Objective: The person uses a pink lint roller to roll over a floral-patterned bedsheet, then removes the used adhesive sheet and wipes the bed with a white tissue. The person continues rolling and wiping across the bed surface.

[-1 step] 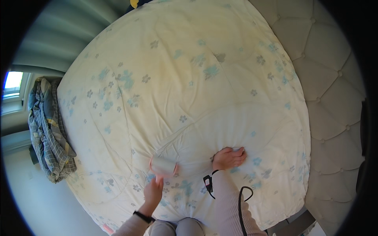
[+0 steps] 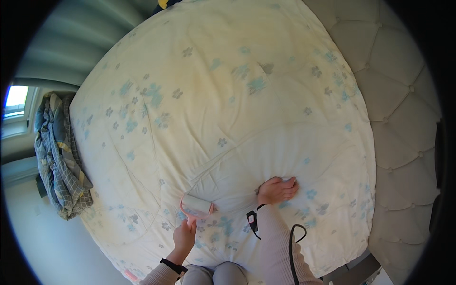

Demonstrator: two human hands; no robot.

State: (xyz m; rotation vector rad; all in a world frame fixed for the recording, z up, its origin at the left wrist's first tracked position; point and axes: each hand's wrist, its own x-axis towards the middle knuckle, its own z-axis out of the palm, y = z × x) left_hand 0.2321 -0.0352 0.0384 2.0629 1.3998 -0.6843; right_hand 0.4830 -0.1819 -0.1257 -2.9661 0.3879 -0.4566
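Observation:
My left hand [image 2: 184, 236] is closed round the pink handle of a lint roller [image 2: 197, 204]. Its whitish cylinder lies against the white bedsheet [image 2: 266, 147], which is printed with blue and grey flowers. To the right, my right hand [image 2: 278, 190] rests palm down on the sheet, fingers lying close together and pointing right. Fine creases spread in the cloth round this hand and near the roller. A black strap circles my left wrist; a small black device [image 2: 251, 219] with a cable sits at my right wrist.
A tufted beige headboard [image 2: 394, 95] borders the bed on the right. At the left edge hangs a bunched grey checked quilt [image 2: 61, 156], below a window [image 2: 16, 102]. Green-grey curtains [image 2: 80, 42] fill the far left. A small pink object [image 2: 130, 274] shows at the near left.
The lint roller, blurred by motion before, now appears sharp in nearly the same spot. My right hand stays in place on the sheet.

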